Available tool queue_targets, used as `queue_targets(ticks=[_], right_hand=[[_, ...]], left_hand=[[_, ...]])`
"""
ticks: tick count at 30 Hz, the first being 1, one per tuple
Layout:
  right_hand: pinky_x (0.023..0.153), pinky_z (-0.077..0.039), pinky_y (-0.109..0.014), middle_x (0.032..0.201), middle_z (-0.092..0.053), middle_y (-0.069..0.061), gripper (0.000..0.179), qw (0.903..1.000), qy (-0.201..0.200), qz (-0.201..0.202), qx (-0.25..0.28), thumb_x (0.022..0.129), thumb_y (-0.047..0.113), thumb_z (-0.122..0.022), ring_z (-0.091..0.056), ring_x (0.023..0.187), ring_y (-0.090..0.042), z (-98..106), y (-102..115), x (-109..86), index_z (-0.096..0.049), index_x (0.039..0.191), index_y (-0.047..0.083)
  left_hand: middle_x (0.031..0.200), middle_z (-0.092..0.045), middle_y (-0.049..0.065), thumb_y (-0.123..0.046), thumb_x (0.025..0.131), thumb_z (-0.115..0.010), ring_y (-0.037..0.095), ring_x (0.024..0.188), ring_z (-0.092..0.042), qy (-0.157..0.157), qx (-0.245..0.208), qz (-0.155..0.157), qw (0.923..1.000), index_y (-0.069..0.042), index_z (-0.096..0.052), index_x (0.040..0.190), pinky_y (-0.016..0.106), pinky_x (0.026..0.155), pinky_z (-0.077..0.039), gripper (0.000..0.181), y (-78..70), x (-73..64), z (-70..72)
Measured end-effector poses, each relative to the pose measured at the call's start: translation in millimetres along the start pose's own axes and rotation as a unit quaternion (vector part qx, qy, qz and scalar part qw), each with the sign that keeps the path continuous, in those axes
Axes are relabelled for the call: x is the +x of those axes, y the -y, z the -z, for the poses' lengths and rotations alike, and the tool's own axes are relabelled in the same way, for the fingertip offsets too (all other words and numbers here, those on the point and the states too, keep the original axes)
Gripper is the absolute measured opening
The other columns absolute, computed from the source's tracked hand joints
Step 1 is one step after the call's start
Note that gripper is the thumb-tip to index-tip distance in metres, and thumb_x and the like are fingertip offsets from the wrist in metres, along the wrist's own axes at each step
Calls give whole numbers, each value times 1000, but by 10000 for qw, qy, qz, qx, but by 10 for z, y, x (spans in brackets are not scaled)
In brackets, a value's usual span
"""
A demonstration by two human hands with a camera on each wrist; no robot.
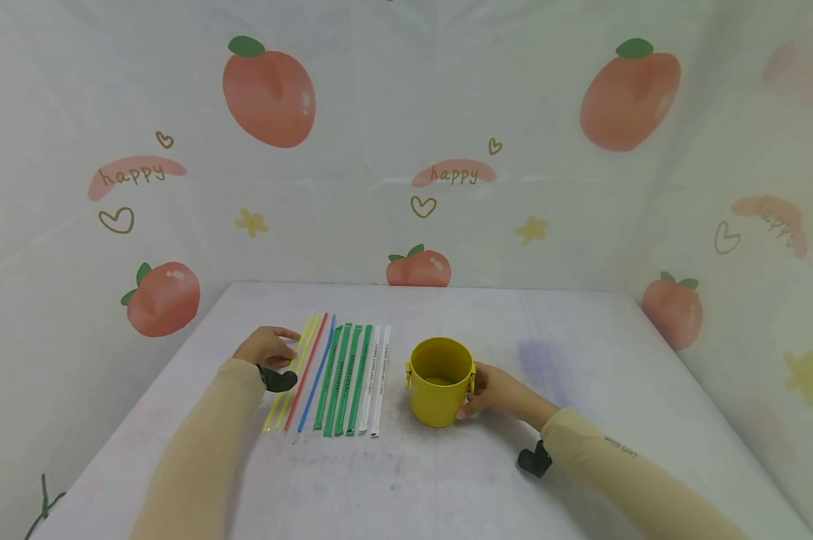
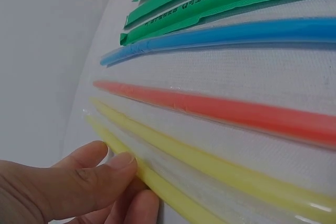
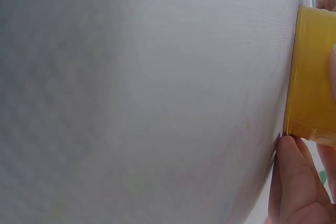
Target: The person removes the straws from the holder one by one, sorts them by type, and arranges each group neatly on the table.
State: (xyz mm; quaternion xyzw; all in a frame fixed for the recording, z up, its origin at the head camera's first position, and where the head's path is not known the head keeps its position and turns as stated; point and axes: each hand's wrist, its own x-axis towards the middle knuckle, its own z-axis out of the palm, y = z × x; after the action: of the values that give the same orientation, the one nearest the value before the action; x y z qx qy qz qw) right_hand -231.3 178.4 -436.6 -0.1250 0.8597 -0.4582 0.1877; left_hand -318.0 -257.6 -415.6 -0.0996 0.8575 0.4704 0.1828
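In the head view, two straws in clear wrappers form the left end of a row of straws, the outermost being a yellow straw (image 2: 178, 203). My left hand (image 1: 266, 347) is beside it, thumb (image 2: 118, 163) and fingers at its left edge near the far end; the straw lies flat. A small yellow bucket (image 1: 440, 401) with side handles stands upright right of the row. My right hand (image 1: 497, 390) grips its right side, fingers low by the base. In the right wrist view only part of the bucket (image 3: 312, 77) shows.
Right of the yellow straws lie a red straw (image 1: 307, 373), a blue straw (image 1: 317, 373), several green-wrapped straws (image 1: 343, 379) and white-wrapped straws (image 1: 382, 382). A white cloth covers the table (image 1: 406, 495); a fruit-printed curtain (image 1: 352, 90) hangs behind.
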Motion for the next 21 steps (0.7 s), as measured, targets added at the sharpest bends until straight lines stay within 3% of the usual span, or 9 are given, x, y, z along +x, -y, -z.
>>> queue_targets(ticks=[9, 15, 18, 21], right_hand=[[78, -42, -29, 93, -58, -2, 61, 9999, 82, 103, 43, 67, 17, -90, -50, 88, -18, 3, -9, -1, -57, 117, 6], [84, -44, -30, 107, -61, -2, 68, 9998, 127, 124, 79, 67, 19, -89, -51, 94, -19, 11, -18, 4, -56, 125, 7], [84, -44, -30, 109, -61, -3, 67, 9995, 193, 154, 170, 68, 17, -89, -51, 94, -20, 17, -26, 6, -55, 125, 6], [81, -45, -29, 108, -59, -5, 70, 9993, 189, 203, 253, 68, 14, -88, -51, 93, -20, 12, -23, 3, -52, 127, 3]], left_hand=[[77, -62, 4, 3, 89, -64, 11, 63, -59, 11, 9, 52, 10000, 4, -48, 137, 24, 63, -55, 51, -1, 1, 9], [80, -63, 4, 2, 91, -61, 11, 63, -60, 98, -294, 69, 9995, 6, -45, 139, 25, 63, -56, 52, -13, -13, 53], [90, -65, 9, 0, 93, -59, 11, 66, -62, 193, -514, 35, 9985, 7, -42, 140, 25, 66, -56, 51, -52, -42, 84], [112, -61, 19, -7, 97, -55, 13, 81, -64, 315, -536, -236, 9978, 7, -37, 144, 27, 76, -58, 52, -132, -92, 102]])
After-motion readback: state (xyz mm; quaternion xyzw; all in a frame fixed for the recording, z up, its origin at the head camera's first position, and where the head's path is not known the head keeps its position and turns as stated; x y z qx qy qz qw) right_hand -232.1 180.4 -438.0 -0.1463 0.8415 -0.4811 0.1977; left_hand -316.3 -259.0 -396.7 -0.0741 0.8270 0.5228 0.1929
